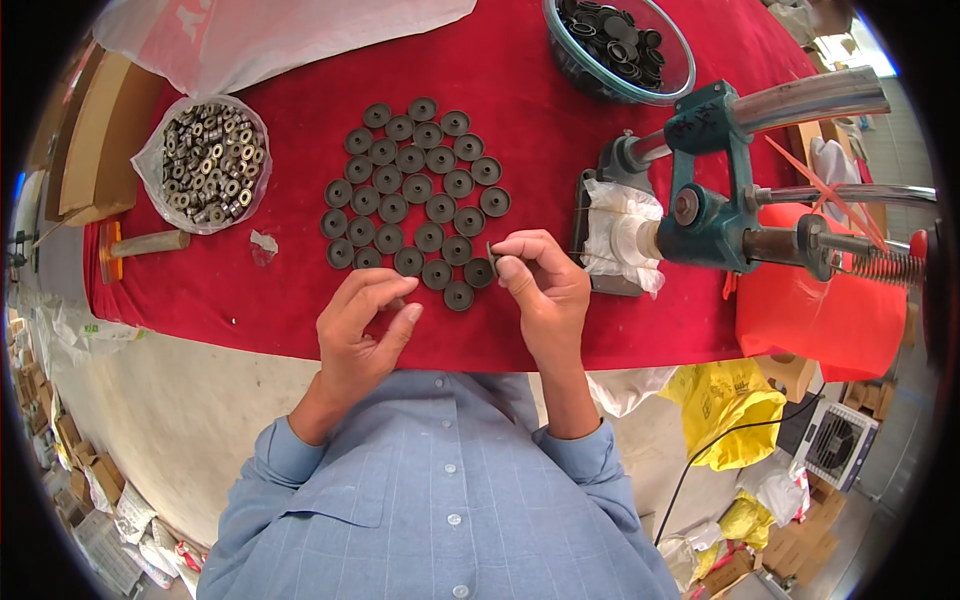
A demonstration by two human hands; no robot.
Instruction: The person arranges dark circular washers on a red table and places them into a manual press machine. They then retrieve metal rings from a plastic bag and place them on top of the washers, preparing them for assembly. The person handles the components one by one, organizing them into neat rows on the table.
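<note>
Between the thumb and index finger of my right hand [545, 295] is a small dark grey plastic wheel [492, 258], held on edge. My left hand [362, 325] hovers by the near left of the group, its thumb and fingers bent but apart, with nothing seen between them. Several matching wheels [417, 187] lie flat in close rows on the red cloth [290, 290], hubs facing up. The held wheel stands at the near right of these rows.
A green hand press [690, 205] with white wrapping on its base stands at the right. Metal bearings [212, 160] fill a plastic-lined bowl [140, 165] at left, near a hammer [150, 244]. A clear tub [690, 75] of black rings is at far right.
</note>
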